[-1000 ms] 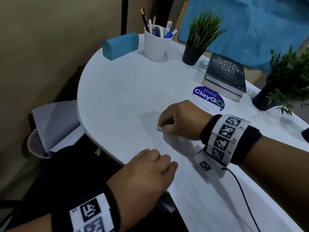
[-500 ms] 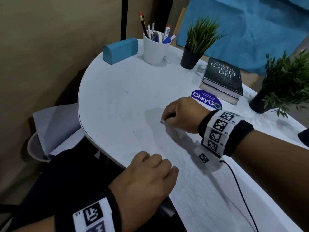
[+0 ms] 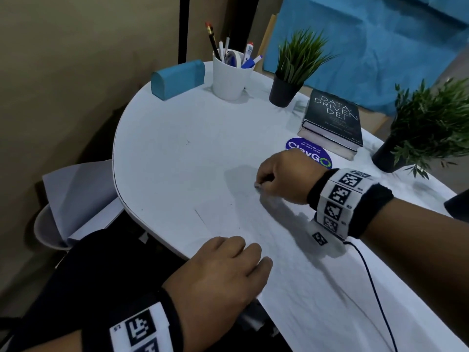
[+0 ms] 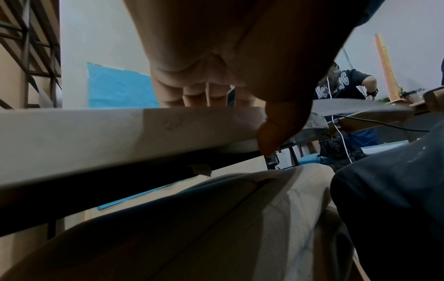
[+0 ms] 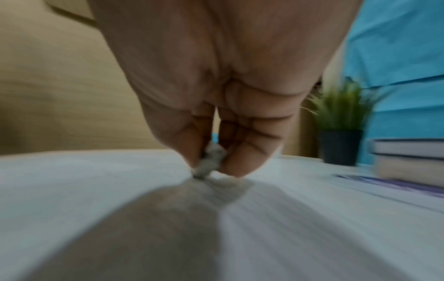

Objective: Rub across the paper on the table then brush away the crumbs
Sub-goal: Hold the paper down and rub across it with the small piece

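A white sheet of paper [image 3: 299, 262] lies on the white round table [image 3: 177, 148], running from the middle toward the near right edge. My right hand [image 3: 279, 179] pinches a small grey-white eraser [image 5: 209, 161] between thumb and fingers, its tip pressed on the paper [image 5: 312, 218]. A few dark crumbs [image 3: 250, 192] lie just left of it. My left hand [image 3: 228, 270] rests on the near edge of the paper with fingers fairly straight, thumb [image 4: 276, 133] over the table edge [image 4: 96, 136].
At the back stand a blue case [image 3: 177, 78], a white cup of pens [image 3: 232, 74] and a small potted plant [image 3: 291, 72]. A dark book [image 3: 332, 120] and a blue sticker [image 3: 308, 152] lie beyond my right hand. Another plant [image 3: 421, 130] is at right.
My right hand has slid with the eraser a little farther away and to the right across the paper. The left hand has stayed pressed on the near edge.
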Demonstrator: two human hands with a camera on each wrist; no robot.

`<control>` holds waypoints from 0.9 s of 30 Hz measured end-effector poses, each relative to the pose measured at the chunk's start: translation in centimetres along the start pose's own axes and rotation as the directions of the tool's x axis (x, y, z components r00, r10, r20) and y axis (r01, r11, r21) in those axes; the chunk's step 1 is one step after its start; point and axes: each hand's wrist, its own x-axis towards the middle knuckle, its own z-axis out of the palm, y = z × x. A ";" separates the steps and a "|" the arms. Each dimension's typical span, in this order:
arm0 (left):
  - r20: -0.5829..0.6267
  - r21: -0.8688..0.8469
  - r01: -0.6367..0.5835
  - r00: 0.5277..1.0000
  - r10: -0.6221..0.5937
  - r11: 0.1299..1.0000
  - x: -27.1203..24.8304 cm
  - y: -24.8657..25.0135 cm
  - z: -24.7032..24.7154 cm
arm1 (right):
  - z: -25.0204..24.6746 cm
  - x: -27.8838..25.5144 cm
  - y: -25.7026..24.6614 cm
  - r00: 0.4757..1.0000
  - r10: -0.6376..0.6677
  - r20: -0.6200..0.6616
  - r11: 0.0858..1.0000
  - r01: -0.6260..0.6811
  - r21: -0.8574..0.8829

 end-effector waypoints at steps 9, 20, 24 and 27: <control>0.008 -0.032 0.006 1.000 -0.006 0.999 0.1 -0.1 0.0 | 0.0 0.7 0.7 0.998 0.065 -0.019 0.997 -0.064 0.044; 0.035 -0.073 0.015 0.999 -0.012 0.997 0.2 0.0 -0.2 | 0.7 0.9 -0.8 0.999 -0.016 -0.039 0.999 0.018 0.034; 0.036 -0.075 0.012 0.999 -0.010 0.997 0.2 -0.3 -0.4 | 1.1 -0.8 -2.2 0.991 -0.110 0.075 0.986 0.100 0.131; 0.045 -0.085 0.024 0.999 -0.020 0.996 0.3 -0.1 -0.4 | 0.5 0.7 0.6 0.997 0.077 -0.026 0.989 -0.073 0.128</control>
